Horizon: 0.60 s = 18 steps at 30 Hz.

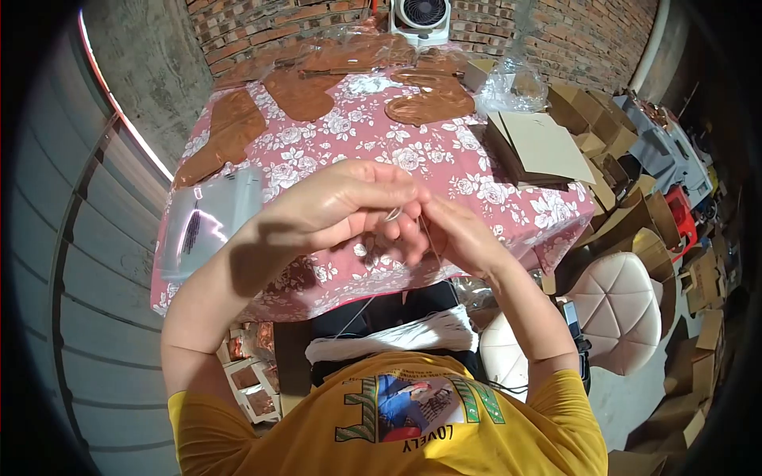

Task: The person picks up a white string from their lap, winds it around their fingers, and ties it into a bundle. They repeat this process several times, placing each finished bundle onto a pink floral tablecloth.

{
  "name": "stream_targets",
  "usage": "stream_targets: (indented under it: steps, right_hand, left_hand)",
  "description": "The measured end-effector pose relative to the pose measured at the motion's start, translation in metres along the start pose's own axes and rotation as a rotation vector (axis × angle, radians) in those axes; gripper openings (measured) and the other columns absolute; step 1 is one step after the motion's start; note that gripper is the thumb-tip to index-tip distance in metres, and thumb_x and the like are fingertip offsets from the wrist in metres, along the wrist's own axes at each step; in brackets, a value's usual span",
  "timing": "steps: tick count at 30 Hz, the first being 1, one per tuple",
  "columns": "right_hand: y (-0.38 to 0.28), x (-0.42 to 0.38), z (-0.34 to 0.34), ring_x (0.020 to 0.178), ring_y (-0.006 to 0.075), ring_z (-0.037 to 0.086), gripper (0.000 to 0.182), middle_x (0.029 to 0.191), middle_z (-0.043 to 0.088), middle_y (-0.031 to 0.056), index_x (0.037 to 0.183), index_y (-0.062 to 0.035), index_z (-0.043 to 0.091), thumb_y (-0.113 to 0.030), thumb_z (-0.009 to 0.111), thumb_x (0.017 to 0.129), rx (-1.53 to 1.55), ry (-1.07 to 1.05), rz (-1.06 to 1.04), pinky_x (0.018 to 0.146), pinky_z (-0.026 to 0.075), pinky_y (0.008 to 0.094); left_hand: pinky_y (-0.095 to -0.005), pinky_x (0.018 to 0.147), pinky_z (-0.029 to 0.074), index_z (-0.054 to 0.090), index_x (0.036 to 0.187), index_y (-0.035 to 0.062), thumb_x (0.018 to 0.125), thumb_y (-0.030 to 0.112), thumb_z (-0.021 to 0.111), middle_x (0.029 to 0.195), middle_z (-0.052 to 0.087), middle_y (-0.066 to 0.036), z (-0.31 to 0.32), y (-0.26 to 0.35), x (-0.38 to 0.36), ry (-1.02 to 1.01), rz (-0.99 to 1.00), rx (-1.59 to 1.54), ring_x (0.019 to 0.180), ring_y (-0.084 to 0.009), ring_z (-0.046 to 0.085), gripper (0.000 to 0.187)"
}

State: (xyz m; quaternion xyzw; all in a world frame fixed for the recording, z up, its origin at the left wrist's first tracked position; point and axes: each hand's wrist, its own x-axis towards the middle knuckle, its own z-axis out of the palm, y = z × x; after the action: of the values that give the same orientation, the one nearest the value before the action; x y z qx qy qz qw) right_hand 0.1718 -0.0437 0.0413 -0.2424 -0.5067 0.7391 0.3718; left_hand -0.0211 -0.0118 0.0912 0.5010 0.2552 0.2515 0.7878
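Note:
My left hand (357,198) and my right hand (460,230) meet above the front part of the table, fingertips close together. Both pinch a thin pale thread (429,236), a loop of which shows by the left fingers. Strands hang from the hands toward my lap, where a skein of white yarn (393,337) lies across my dark trousers. The exact grip between the fingertips is partly hidden.
A pink flowered tablecloth (309,155) covers the table. Brown shiny flat pieces (298,95) lie toward the back. Clear plastic bags (210,222) are at left, cardboard sheets (544,147) at right. A fan (421,16) stands behind; a white chair (619,309) and cartons are at right.

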Motion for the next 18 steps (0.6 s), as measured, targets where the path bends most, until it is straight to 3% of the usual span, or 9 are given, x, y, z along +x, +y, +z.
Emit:
stream_targets:
  steps: [3, 7, 10, 12, 13, 14, 15, 16, 18]
  right_hand:
    - [0.001, 0.002, -0.021, 0.062, 0.0034, 0.049, 0.027, 0.079, 0.052, -0.0042, 0.089, -0.0069, 0.055, -0.031, 0.045, 0.095, -0.324, 0.096, -0.088, 0.055, 0.042, 0.0188]
    - [-0.006, 0.008, -0.021, 0.06, 0.0019, 0.046, 0.027, 0.076, 0.052, -0.005, 0.087, -0.0073, 0.055, -0.031, 0.045, 0.095, -0.479, 0.14, -0.254, 0.054, 0.039, 0.0176]
    - [-0.002, 0.013, -0.027, 0.072, 0.008, 0.052, 0.025, 0.08, 0.055, -0.002, 0.089, -0.0048, 0.056, -0.026, 0.043, 0.096, -0.627, 0.228, -0.319, 0.067, 0.043, 0.0232]
    - [0.024, 0.021, -0.04, 0.077, 0.006, 0.054, 0.023, 0.083, 0.056, 0.0015, 0.099, -0.0043, 0.056, -0.024, 0.045, 0.095, -0.77, 0.248, -0.471, 0.064, 0.045, 0.0224]
    - [0.015, 0.012, -0.015, 0.073, 0.0078, 0.056, 0.025, 0.083, 0.056, 0.0029, 0.097, -0.004, 0.056, -0.026, 0.044, 0.095, -0.417, 0.281, -0.04, 0.061, 0.047, 0.0237]
    - [0.021, 0.012, -0.007, 0.067, 0.0099, 0.057, 0.027, 0.081, 0.055, 0.0031, 0.094, -0.0046, 0.055, -0.029, 0.044, 0.095, -0.411, 0.233, -0.03, 0.058, 0.048, 0.024]
    - [0.027, 0.012, 0.0, 0.066, 0.0115, 0.055, 0.026, 0.078, 0.055, 0.0033, 0.092, -0.0043, 0.054, -0.028, 0.044, 0.095, -0.479, 0.166, -0.053, 0.061, 0.046, 0.0249]
    - [0.026, 0.012, 0.005, 0.068, 0.0124, 0.053, 0.024, 0.076, 0.055, 0.0037, 0.09, -0.0032, 0.054, -0.024, 0.044, 0.095, -0.779, 0.15, -0.316, 0.065, 0.045, 0.0266]
    - [-0.002, 0.002, 0.014, 0.07, 0.0129, 0.051, 0.022, 0.075, 0.054, 0.0043, 0.086, -0.0021, 0.053, -0.02, 0.044, 0.095, -0.807, 0.108, -0.4, 0.066, 0.043, 0.0281]
  left_hand:
    - [-0.0186, 0.053, 0.05, 0.054, 0.103, -0.0039, 0.09, 0.011, 0.053, 0.081, 0.059, -0.008, -0.003, -0.005, -0.008, 0.049, -0.037, 0.094, 0.067, -0.0112, 0.059, 0.019]
    - [-0.0175, 0.052, 0.047, 0.054, 0.104, -0.0023, 0.09, 0.014, 0.054, 0.077, 0.057, -0.005, -0.012, -0.018, -0.009, 0.034, -0.24, 0.169, 0.062, -0.0099, 0.058, 0.022]
    - [-0.0168, 0.053, 0.044, 0.054, 0.108, -0.0046, 0.09, 0.017, 0.054, 0.078, 0.057, -0.004, -0.004, -0.02, -0.015, 0.046, -0.112, 0.163, 0.065, -0.0079, 0.055, 0.028]
    - [-0.0149, 0.049, 0.042, 0.053, 0.11, -0.0041, 0.09, 0.017, 0.053, 0.082, 0.06, -0.007, -0.003, -0.02, -0.013, 0.125, 0.129, 0.239, 0.062, -0.0052, 0.054, 0.029]
    - [-0.0144, 0.046, 0.041, 0.053, 0.111, -0.004, 0.09, 0.017, 0.052, 0.084, 0.062, -0.008, -0.006, -0.018, -0.009, 0.151, 0.191, 0.163, 0.059, -0.0044, 0.053, 0.03]
    - [-0.0137, 0.042, 0.038, 0.053, 0.112, -0.0038, 0.09, 0.016, 0.051, 0.087, 0.064, -0.01, -0.016, -0.027, 0.003, 0.232, 0.299, 0.128, 0.052, -0.0039, 0.05, 0.029]
    - [-0.0133, 0.041, 0.036, 0.055, 0.111, -0.0018, 0.091, 0.014, 0.049, 0.089, 0.066, -0.009, -0.01, -0.025, 0.007, 0.362, 0.354, 0.227, 0.049, -0.0025, 0.047, 0.026]
    - [-0.0133, 0.042, 0.036, 0.056, 0.11, -0.0007, 0.091, 0.013, 0.049, 0.088, 0.066, -0.009, -0.007, -0.024, 0.013, 0.467, 0.39, 0.405, 0.05, -0.0018, 0.047, 0.025]
    - [-0.0142, 0.042, 0.037, 0.06, 0.107, 0.0022, 0.091, 0.01, 0.048, 0.086, 0.067, -0.009, -0.012, -0.029, 0.02, 0.628, 0.452, 0.789, 0.053, -0.0001, 0.049, 0.022]
